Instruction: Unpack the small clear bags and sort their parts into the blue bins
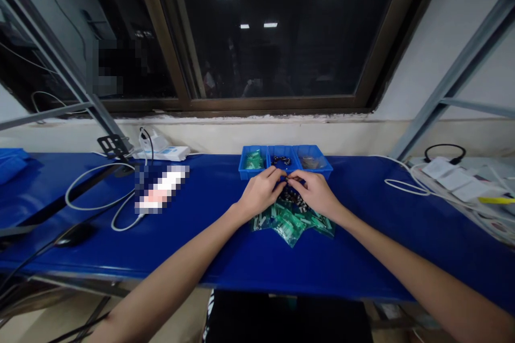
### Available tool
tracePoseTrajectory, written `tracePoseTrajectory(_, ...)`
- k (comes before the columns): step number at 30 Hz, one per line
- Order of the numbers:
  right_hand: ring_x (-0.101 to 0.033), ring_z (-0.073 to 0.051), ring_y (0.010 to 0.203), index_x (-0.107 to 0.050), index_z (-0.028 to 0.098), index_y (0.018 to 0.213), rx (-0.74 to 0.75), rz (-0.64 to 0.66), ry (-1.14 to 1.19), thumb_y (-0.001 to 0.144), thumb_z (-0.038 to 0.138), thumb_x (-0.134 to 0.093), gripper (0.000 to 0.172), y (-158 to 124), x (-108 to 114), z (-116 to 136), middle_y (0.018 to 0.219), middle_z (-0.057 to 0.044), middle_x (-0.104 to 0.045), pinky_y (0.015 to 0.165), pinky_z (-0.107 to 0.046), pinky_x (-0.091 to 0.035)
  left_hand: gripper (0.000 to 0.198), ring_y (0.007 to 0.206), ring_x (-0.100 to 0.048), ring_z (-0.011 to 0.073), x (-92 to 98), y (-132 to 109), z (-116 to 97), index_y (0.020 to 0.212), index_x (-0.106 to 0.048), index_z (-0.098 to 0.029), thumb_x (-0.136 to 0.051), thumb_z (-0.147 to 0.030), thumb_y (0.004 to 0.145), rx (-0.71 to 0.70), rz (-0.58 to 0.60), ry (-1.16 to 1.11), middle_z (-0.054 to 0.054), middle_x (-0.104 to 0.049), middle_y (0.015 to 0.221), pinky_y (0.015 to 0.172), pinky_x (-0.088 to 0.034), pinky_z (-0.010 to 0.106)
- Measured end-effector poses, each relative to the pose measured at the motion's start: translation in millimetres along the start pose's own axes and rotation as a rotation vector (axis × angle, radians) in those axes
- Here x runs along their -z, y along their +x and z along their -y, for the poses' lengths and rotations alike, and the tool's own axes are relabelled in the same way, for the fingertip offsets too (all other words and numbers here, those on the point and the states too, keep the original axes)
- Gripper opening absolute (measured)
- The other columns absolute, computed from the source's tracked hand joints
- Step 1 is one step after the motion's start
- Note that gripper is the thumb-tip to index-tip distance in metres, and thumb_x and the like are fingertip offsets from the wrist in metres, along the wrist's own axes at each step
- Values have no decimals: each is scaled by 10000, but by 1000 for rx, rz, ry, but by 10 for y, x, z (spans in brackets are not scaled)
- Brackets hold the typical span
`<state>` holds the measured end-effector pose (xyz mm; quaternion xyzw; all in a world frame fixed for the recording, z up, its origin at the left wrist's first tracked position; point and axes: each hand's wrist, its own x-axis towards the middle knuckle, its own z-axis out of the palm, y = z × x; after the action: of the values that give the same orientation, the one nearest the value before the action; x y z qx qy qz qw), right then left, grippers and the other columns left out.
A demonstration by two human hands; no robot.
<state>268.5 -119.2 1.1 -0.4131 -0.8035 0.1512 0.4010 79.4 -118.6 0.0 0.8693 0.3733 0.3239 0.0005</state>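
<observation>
My left hand (261,192) and my right hand (317,192) meet in front of the blue bins, fingertips pinched close together. Something small and dark seems to be between them, too small and too covered by my fingers to name. Just beneath, a heap of black and pale bead-like pieces (296,201) is partly hidden by my hands. Green clear plastic packets (289,225) lie spread on the table below the heap, with small pale pieces showing in some.
Behind my hands, a blue three-part bin (252,175) holds green packets, a dark beaded loop (281,161) and greyish pieces. To the left are a power strip (177,153), white cables, a blurred-out phone-like item (163,190) and a black mouse (75,234). White boxes (454,177) stand right.
</observation>
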Motion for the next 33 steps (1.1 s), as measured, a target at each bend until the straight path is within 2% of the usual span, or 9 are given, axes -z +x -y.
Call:
tracePoseTrajectory(10, -673, -194, 773, -623, 203, 912, 24, -18, -27, 923, 234, -532, 97, -28, -31, -26, 830, -43, -711, 685, -290, -471, 174, 868, -631, 172, -29, 13, 32, 1067, -588, -174, -456, -262, 995, 7, -3, 44, 55, -624, 984, 705, -534, 288)
tracePoseTrajectory(16, -648, -171, 682, -617, 208, 868, -3, 38, -6, 943, 249, -504, 141, -29, -20, -51, 766, -21, -702, 633, -278, -444, 237, 855, -639, 180, -35, 16, 39, 1063, -616, -170, -408, -275, 1016, -12, 19, 73, 63, -625, 965, 694, -535, 298)
tracePoseTrajectory(26, -580, -145, 602, -573, 216, 801, 15, 9, -42, 964, 313, -493, 206, -35, -15, 14, 675, 10, -630, 593, -270, -404, 222, 792, -616, 174, 3, 33, 26, 996, -608, -156, -412, -262, 1006, -46, 73, 59, 64, -604, 921, 651, -518, 298)
tracePoseTrajectory(30, -615, -156, 671, -595, 216, 892, 18, -47, -8, 954, 295, -503, 136, -40, 7, 47, 749, -7, -663, 626, -268, -436, 252, 773, -615, 183, 18, 34, 1, 977, -609, -156, -400, -293, 1010, -43, 96, 109, 66, -598, 892, 622, -504, 302)
tracePoseTrajectory(33, -633, -168, 702, -629, 220, 946, 28, -40, -21, 957, 258, -475, 159, -36, 25, 50, 822, -24, -702, 656, -283, -452, 287, 784, -622, 186, 21, 33, -17, 978, -615, -157, -375, -310, 1017, -47, 98, 127, 73, -603, 893, 630, -508, 304)
